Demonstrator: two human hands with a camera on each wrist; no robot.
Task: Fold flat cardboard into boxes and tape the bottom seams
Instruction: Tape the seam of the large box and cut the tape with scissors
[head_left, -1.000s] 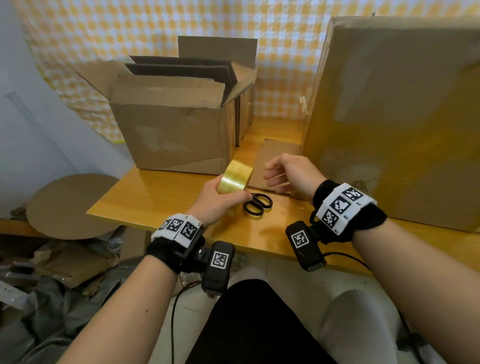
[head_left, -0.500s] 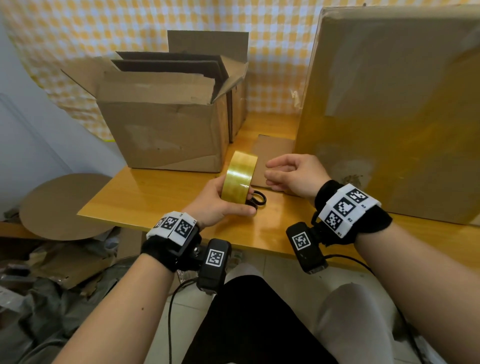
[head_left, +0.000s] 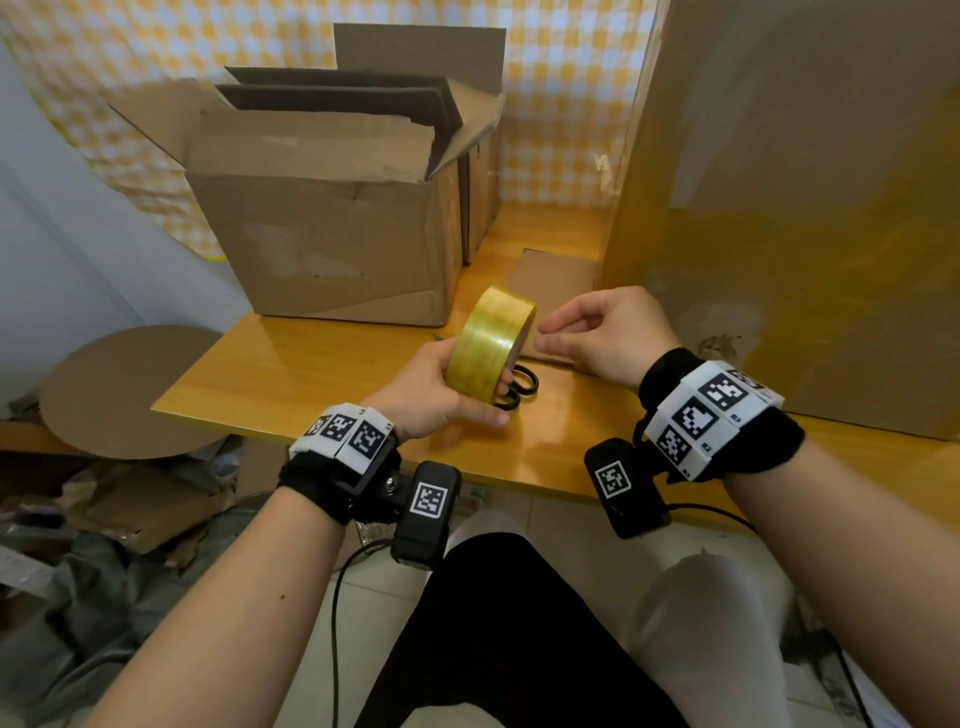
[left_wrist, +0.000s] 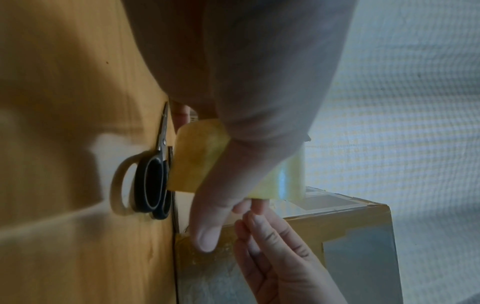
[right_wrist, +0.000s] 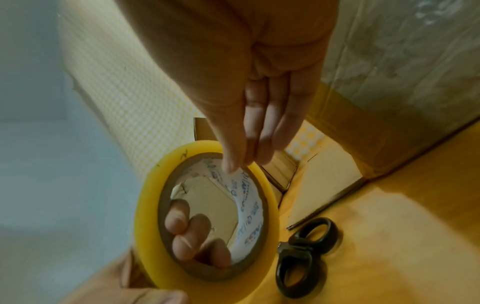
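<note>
1. Two bare hands work above the front edge of the counter, each wrist wearing a black band with printed markers.
2. The left hand grips a roll of yellow tape, held on edge clear of the counter; its thumb lies across the outer band and its fingers curl through the cardboard core.
3. The right hand sits just beside the roll, its fingers held straight and close together, with the tips touching the roll's upper rim; they clamp on nothing that can be seen.
4. Black-handled scissors lie flat on the counter directly under the roll, blades shut.
5. One flat cardboard piece lies on the counter behind the hands, toward the right.
6. An open cardboard box stands at the counter's back left corner, its top flaps raised, with dark flat sheets standing inside it.
7. A large cardboard panel stands upright along the counter's right side, glossy with yellowish tape over its lower part.
8. A round cardboard disc rests beyond the counter's left edge, above scraps on the floor.
</note>
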